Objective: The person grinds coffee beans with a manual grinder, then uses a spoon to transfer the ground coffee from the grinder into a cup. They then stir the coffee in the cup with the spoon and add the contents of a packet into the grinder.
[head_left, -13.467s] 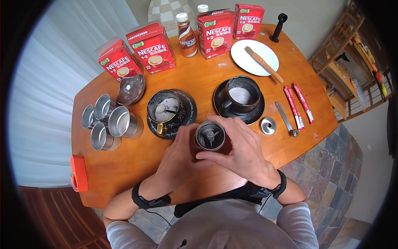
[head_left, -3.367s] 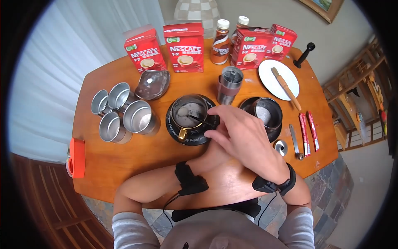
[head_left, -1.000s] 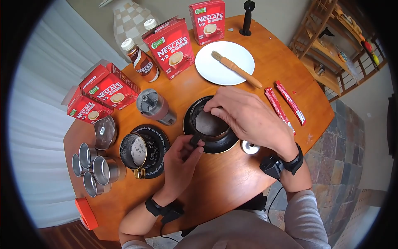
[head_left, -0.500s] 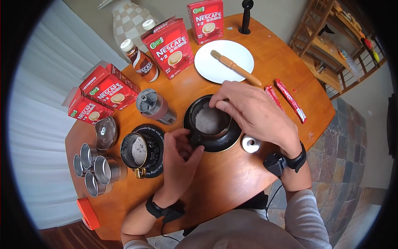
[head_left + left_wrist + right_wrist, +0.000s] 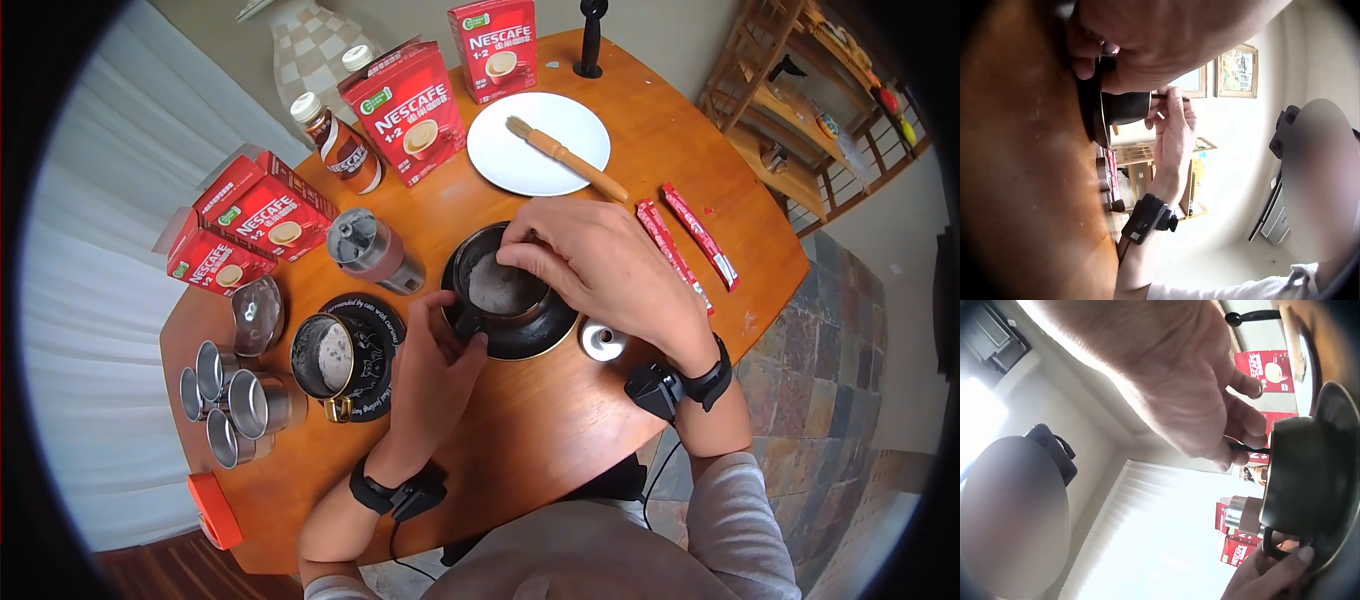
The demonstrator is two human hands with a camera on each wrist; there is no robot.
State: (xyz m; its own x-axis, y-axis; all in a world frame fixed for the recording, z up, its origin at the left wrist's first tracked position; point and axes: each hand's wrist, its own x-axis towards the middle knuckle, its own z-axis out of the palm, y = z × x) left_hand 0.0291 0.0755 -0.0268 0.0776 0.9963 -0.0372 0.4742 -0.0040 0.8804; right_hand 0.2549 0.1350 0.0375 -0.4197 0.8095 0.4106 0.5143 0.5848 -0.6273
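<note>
In the head view, a black cup [image 5: 512, 322] holding greyish-white powder [image 5: 492, 288] stands on a black saucer [image 5: 535, 343]. My left hand [image 5: 432, 385] holds the cup's handle between thumb and fingers. Above the rim, my right hand [image 5: 615, 265] pinches the thin dark handle of a spoon [image 5: 1249, 449], which reaches into the cup; its bowl is hidden. To the left, a gold-handled black cup [image 5: 340, 409] with similar powder sits on a lettered saucer [image 5: 375, 345]. The grinder [image 5: 388, 262] stands behind the two cups.
Several metal cups [image 5: 262, 408] and a clear bowl [image 5: 258, 315] stand left. Red NESCAFE boxes [image 5: 410, 115] and a bottle [image 5: 350, 155] line the back. A white plate [image 5: 500, 160] bears a brush [image 5: 565, 160]; red sachets [image 5: 700, 235] and a metal disc [image 5: 602, 341] lie right.
The grinder, first held in both hands, now stands on the table. The spoon has passed from the gold-handled cup to the other black cup. Lately the left fingers have closed in at its handle.
</note>
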